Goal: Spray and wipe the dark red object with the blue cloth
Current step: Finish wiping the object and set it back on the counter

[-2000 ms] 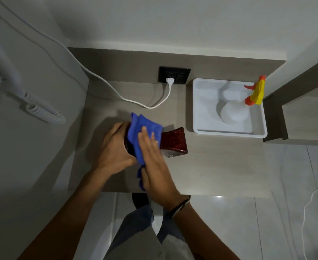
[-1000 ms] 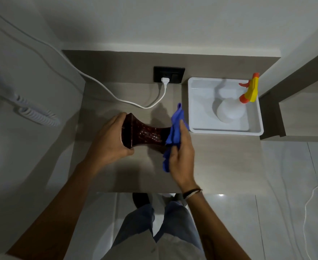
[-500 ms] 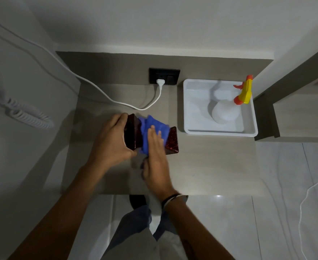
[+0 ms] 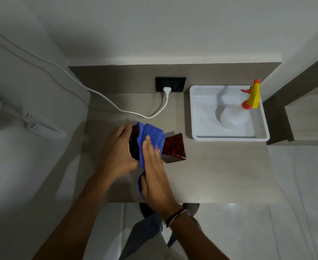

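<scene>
Wiping step, mid-frame on the bench (image 4: 220,175): left hand (image 4: 117,154) clamped on the vase (image 4: 173,149) end, right hand (image 4: 154,169) pressed flat on the cloth (image 4: 152,136). Best bet looked like long strokes toward the flared right end, base kept pinned.

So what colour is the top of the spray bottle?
Yellow and orange, on the spray bottle in the head view.

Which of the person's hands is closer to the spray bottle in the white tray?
Right. The right hand presses the blue cloth on the red object, left of the spray bottle; the left hand is farther left.
</scene>
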Demonstrator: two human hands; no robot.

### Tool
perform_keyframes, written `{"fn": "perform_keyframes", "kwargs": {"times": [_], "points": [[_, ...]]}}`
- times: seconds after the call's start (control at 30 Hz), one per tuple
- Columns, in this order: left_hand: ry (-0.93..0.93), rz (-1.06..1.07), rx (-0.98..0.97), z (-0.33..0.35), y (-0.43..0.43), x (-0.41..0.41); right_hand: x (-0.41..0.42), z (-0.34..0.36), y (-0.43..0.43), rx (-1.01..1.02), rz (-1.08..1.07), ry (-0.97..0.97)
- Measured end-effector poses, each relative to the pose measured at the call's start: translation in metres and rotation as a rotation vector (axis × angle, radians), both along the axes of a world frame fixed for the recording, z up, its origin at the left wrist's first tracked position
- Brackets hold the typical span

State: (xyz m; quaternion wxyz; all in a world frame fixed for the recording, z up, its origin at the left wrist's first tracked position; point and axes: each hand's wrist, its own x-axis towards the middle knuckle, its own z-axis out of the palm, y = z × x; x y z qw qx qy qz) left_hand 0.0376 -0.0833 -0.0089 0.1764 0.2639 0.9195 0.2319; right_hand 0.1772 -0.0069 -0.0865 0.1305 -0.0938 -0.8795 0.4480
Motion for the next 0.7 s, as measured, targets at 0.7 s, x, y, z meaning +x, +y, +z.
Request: {"fn": "perform_keyframes", "kwargs": {"times": [0.7], "points": [[0.289, -0.241, -0.245, 0.038, 0.060, 0.007, 0.016, 0.042, 0.182, -0.055, -0.571, -0.039]]}}
